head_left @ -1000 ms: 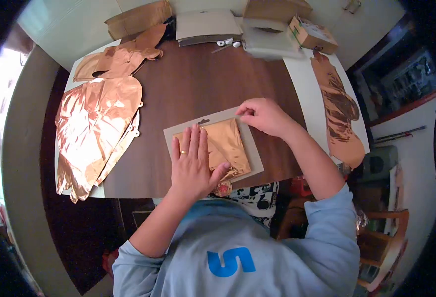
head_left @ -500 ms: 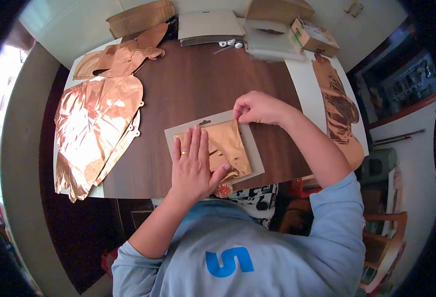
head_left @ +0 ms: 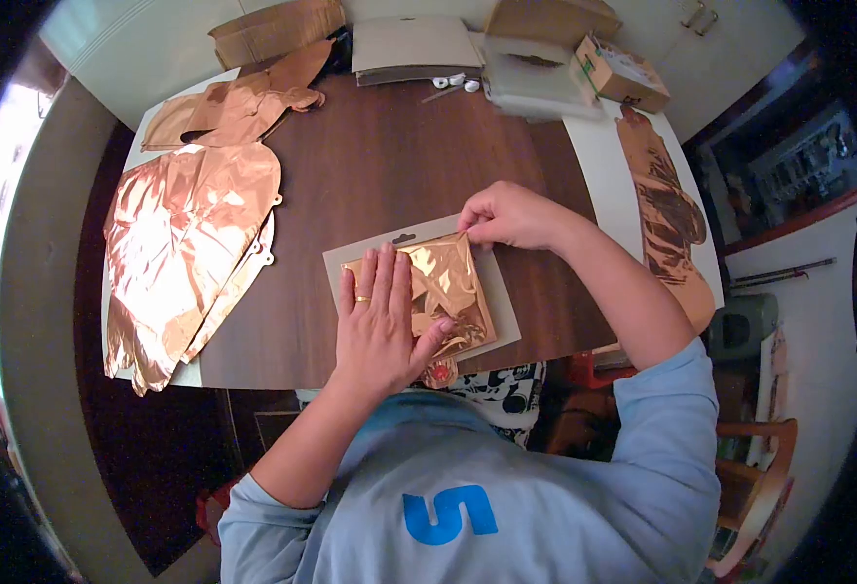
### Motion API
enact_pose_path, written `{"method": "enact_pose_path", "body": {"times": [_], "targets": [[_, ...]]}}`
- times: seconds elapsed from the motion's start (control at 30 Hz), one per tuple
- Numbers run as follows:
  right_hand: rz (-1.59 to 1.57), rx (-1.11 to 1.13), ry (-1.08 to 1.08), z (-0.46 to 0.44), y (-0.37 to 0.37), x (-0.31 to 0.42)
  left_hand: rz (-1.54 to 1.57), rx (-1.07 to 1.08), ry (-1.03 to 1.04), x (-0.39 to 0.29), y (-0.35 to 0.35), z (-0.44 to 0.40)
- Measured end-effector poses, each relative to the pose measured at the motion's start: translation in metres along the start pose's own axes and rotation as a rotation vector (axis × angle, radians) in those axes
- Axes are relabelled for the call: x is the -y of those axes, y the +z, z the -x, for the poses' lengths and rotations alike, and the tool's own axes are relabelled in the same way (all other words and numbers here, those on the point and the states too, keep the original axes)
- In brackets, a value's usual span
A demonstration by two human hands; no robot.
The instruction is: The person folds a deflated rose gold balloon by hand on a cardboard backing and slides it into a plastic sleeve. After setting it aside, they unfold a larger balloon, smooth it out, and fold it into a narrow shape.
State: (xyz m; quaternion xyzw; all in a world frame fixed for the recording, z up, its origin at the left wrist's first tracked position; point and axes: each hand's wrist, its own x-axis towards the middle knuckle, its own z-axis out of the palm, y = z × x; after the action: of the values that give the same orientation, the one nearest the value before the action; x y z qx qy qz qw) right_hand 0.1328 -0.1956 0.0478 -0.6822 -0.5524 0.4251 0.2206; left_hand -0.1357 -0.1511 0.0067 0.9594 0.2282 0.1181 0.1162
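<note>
A folded square of copper-coloured foil (head_left: 448, 282) lies on a grey card (head_left: 503, 311) with a hanging slot, near the table's front edge. My left hand (head_left: 380, 326) rests flat on the foil's left part, its fingers stretched out and a ring on one of them. At the foil's upper right corner, my right hand (head_left: 506, 216) pinches the corner between thumb and fingertips. A small foil piece with a red spot (head_left: 440, 373) shows at the card's lower edge.
Large copper foil sheets (head_left: 190, 234) cover the table's left side. Another long foil piece (head_left: 664, 204) lies at the right. Along the back stand a stack of grey cards (head_left: 414, 49), clear plastic sleeves (head_left: 540, 83) and a small carton (head_left: 623, 73).
My right hand has shifted slightly left onto the foil's corner and now grips it; the foil there looks lifted and more creased. My left hand has stayed in place.
</note>
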Motion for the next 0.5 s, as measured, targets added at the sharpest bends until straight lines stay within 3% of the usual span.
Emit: {"method": "enact_pose_path", "body": {"times": [0.5], "targets": [[0.084,-0.067,0.059,0.002,0.012,0.003,-0.003,-0.007,-0.001,0.0,0.002,0.0]]}}
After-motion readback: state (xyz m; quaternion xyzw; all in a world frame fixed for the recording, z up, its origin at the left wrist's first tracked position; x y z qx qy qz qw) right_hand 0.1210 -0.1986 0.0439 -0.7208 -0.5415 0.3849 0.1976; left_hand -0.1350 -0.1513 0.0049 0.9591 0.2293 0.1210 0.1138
